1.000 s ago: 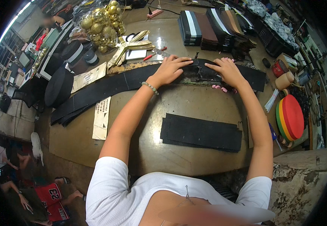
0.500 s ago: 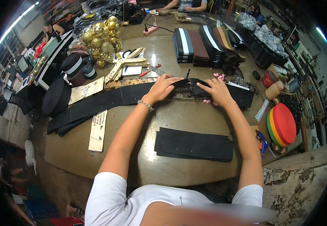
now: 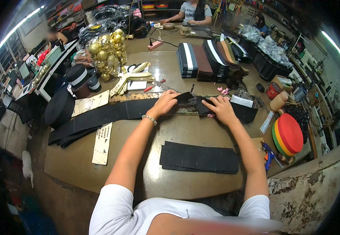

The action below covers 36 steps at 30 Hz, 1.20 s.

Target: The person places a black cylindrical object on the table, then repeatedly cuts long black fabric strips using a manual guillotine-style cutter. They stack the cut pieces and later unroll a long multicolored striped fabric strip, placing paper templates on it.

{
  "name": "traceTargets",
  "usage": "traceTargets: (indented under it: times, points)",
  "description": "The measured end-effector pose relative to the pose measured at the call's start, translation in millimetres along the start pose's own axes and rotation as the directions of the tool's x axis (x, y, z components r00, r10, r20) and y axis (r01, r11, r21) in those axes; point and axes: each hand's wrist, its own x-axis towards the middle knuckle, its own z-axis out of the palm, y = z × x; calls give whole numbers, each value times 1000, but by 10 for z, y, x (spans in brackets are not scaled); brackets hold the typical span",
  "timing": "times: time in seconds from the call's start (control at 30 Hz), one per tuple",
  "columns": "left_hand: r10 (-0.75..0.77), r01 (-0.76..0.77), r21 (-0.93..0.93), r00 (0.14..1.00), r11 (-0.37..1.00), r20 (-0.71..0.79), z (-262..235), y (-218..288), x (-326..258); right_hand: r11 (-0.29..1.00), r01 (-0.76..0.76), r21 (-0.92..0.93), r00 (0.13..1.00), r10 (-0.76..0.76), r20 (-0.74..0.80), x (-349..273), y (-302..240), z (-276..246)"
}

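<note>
Seemingly thin and limp, the long black strip (image 3: pixel 111 113) lies flat across the counter (image 3: pixel 138 184) in the head view. The left hand (image 3: pixel 167 102) presses it with fingers together and flat; the right hand (image 3: pixel 220 109) rests fingers spread on its other end, neither clamped. It looks light, best pinched along an edge.

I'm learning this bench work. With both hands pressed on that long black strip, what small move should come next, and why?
Probably slide the right hand outward along the long black strip, since the left hand pins it and its right end looks uneven.
</note>
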Motion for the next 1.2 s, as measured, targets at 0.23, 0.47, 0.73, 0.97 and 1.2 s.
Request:
traceTargets:
  times: [0.23,0.47,0.73,0.97,1.2]
  points:
    - [6,-6,-5,1000,1000,-13,24,-47,-24,999,-4,-43,999,2,-41,-63,-68,-8]
    - [72,-73,-25,997,997,-40,39,-103,-19,999,-5,-42,1000,6,18,-180,-137,-1]
    - [48,-81,-263,991,961,-128,-152,119,-12,977,-138,163,989,126,81,-266,-759,-1193]
    - [28,-32,-48,997,998,-77,-401,598,49,843,-157,514,932,-46,360,-244,-1778,-1234]
    - [61,-117,400,987,909,151,-338,1324,77,849,24,527,707,-387,592,979,-2013,-962]
